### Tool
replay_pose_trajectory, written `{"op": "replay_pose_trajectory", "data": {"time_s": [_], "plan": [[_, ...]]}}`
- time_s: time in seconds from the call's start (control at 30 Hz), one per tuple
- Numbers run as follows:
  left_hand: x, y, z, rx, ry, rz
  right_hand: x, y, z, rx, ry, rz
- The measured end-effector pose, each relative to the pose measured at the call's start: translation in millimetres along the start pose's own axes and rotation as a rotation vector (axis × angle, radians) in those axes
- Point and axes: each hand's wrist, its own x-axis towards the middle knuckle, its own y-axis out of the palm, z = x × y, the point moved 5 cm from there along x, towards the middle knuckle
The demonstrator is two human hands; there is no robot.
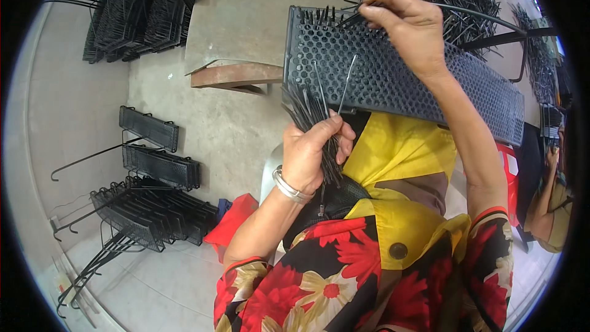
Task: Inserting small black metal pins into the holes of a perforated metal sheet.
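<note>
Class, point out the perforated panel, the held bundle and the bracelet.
Panel (pixel 393 74), head view: middle of its holed face.
Bundle (pixel 309 108), head view: its upper strips.
Bracelet (pixel 287 189), head view: its silver band.

The bare left hand (pixel 312 149) is closed, with curled fingers. Farther forward and to its right, the bare right hand (pixel 410 29) bends its fingers toward its thumb, the forearm extended.
</note>
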Motion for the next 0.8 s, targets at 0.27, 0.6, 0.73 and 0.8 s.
{"op": "replay_pose_trajectory", "data": {"time_s": [0.27, 0.6, 0.73, 0.8], "plan": [[1.1, -0.5, 0.0, 0.002, -0.014, 0.012, 22.0, 23.9, 31.4, -0.514, -0.317, 0.226], [1.0, -0.6, -2.1, -0.001, -0.019, -0.001, 16.4, 17.2, 26.0, -0.368, -0.314, 0.071], [0.9, 1.6, -1.4, -0.015, -0.021, -0.002, 23.7, 19.7, 13.2, -0.211, -0.234, 0.098], [1.1, -0.1, -1.2, -0.015, -0.012, 0.003, 28.9, 29.9, 20.0, -0.344, -0.319, 0.17]]}}
